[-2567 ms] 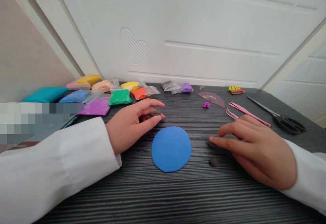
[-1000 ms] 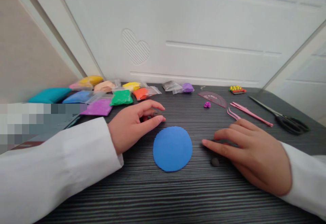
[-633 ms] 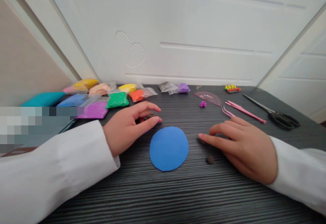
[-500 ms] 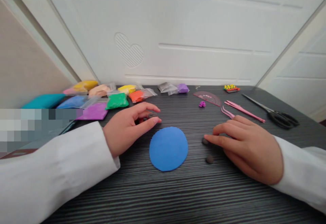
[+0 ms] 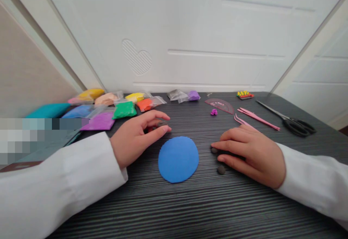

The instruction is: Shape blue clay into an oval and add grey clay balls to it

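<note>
A flat round sheet of blue clay [image 5: 178,159] lies on the dark table between my hands. Left of its far edge, my left hand [image 5: 141,132] rests with curled fingers around a small dark clay piece [image 5: 162,123]; part of that piece is hidden by the fingers. On the other side, my right hand [image 5: 250,155] is low over the table, thumb and index finger apart. Its index fingertip touches a dark clay ball [image 5: 214,151]. A second dark clay ball [image 5: 221,169] sits just below the thumb tip, on the table.
Bags of coloured clay, such as a green one [image 5: 124,110], line the back left. Farther right are a crumpled purple bit [image 5: 214,112], a protractor [image 5: 219,104], pink tweezers [image 5: 258,118], black scissors [image 5: 296,124] and a small yellow-and-red piece [image 5: 245,94]. A white panel stands behind.
My right hand's index finger has been moving over the upper dark ball, and the thumb now shows apart from it. My left hand keeps its place. The view has shifted slightly.
</note>
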Action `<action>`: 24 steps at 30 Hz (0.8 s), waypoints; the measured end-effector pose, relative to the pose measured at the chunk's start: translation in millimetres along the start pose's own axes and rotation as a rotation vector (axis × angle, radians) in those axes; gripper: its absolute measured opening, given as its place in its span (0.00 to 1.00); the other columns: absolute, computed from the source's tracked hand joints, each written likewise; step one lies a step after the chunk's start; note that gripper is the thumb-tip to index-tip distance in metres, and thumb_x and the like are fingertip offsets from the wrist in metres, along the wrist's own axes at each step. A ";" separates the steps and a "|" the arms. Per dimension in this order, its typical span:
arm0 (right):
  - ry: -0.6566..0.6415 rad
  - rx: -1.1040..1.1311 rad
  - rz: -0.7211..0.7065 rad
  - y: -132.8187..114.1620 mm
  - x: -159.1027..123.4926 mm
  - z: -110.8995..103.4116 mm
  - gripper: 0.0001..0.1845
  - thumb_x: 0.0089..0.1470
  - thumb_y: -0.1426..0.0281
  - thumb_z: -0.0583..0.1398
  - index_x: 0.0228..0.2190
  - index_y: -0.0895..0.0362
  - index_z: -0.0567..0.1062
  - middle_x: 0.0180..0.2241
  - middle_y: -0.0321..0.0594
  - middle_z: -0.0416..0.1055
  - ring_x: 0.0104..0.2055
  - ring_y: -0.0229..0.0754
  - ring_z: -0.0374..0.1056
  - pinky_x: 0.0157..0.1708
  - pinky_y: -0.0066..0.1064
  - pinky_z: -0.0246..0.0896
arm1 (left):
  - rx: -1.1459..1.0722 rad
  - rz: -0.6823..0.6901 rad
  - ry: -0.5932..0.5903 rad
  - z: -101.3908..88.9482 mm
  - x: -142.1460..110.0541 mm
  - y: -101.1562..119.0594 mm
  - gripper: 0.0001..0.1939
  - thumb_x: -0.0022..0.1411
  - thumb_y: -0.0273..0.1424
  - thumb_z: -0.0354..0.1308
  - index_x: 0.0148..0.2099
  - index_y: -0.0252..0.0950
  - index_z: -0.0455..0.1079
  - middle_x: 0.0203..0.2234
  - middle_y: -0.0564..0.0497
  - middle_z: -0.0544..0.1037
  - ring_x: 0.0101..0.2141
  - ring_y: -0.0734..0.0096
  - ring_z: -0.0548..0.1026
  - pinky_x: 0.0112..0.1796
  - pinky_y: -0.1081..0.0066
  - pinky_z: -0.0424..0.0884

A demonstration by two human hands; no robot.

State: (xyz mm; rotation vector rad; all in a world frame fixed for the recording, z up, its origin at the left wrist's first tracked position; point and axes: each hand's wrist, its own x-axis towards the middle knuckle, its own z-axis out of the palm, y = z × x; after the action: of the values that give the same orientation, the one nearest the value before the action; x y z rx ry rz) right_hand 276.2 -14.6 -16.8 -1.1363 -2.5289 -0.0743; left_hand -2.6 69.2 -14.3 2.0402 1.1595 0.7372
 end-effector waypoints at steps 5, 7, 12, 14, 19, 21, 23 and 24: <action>0.040 0.198 0.053 1.9 7.7 3.2 0.10 0.57 0.67 0.57 0.38 0.55 0.75 0.35 0.38 0.72 0.38 0.40 0.66 0.37 0.36 0.54 | -0.021 -0.011 -0.010 0.9 0.8 0.4 0.16 0.58 0.42 0.55 0.46 0.41 0.64 0.34 0.51 0.79 0.39 0.60 0.76 0.42 0.59 0.69; 0.061 0.264 0.074 2.0 10.3 3.9 0.09 0.55 0.69 0.58 0.37 0.56 0.75 0.35 0.39 0.72 0.38 0.39 0.66 0.38 0.35 0.56 | -0.040 -0.021 -0.008 1.7 1.2 0.8 0.17 0.58 0.42 0.55 0.46 0.40 0.64 0.34 0.51 0.79 0.39 0.60 0.76 0.43 0.60 0.68; 0.114 0.393 0.085 -2.8 28.4 6.7 0.09 0.53 0.72 0.58 0.38 0.57 0.74 0.36 0.39 0.73 0.37 0.36 0.67 0.39 0.30 0.62 | -0.068 -0.029 0.005 3.4 2.7 5.7 0.14 0.58 0.39 0.54 0.45 0.39 0.66 0.34 0.51 0.78 0.39 0.63 0.75 0.42 0.64 0.67; 0.129 0.449 0.085 -6.0 42.8 10.2 0.10 0.52 0.75 0.58 0.39 0.57 0.74 0.36 0.39 0.74 0.38 0.36 0.68 0.40 0.31 0.63 | -0.062 -0.036 0.014 1.6 1.6 8.7 0.13 0.58 0.38 0.53 0.43 0.38 0.67 0.33 0.51 0.78 0.37 0.65 0.74 0.40 0.66 0.66; 0.131 0.567 0.118 -11.9 79.8 24.1 0.11 0.51 0.75 0.57 0.37 0.57 0.74 0.34 0.39 0.75 0.35 0.37 0.69 0.36 0.32 0.64 | -0.037 -0.068 0.065 -10.0 -11.3 11.1 0.05 0.56 0.31 0.48 0.31 0.38 0.64 0.22 0.56 0.68 0.27 0.70 0.66 0.30 0.71 0.61; 0.118 0.617 0.126 -12.7 88.9 29.0 0.12 0.50 0.75 0.57 0.38 0.57 0.74 0.32 0.38 0.75 0.33 0.36 0.68 0.33 0.30 0.64 | -0.026 -0.078 0.091 -12.9 -17.9 11.2 0.07 0.54 0.31 0.47 0.25 0.38 0.59 0.19 0.57 0.61 0.25 0.71 0.61 0.26 0.72 0.56; 0.100 0.662 0.135 -12.8 94.6 32.0 0.13 0.49 0.76 0.58 0.39 0.58 0.73 0.31 0.36 0.74 0.31 0.34 0.68 0.31 0.28 0.64 | -0.012 -0.082 0.096 -12.8 -22.3 12.6 0.10 0.56 0.34 0.47 0.23 0.37 0.56 0.19 0.57 0.59 0.24 0.72 0.59 0.25 0.72 0.54; 0.092 0.676 0.142 -12.7 96.4 32.7 0.12 0.49 0.76 0.58 0.38 0.58 0.73 0.30 0.35 0.74 0.31 0.34 0.67 0.31 0.27 0.64 | 0.006 -0.091 0.084 -11.9 -23.5 13.7 0.13 0.57 0.36 0.47 0.23 0.37 0.56 0.19 0.57 0.58 0.23 0.73 0.58 0.24 0.73 0.54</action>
State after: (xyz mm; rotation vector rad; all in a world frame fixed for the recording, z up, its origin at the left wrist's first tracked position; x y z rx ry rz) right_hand 198.2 52.0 -12.3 -0.9830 -2.1132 0.6920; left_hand -14.9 46.4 0.2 1.9637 1.2942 0.7811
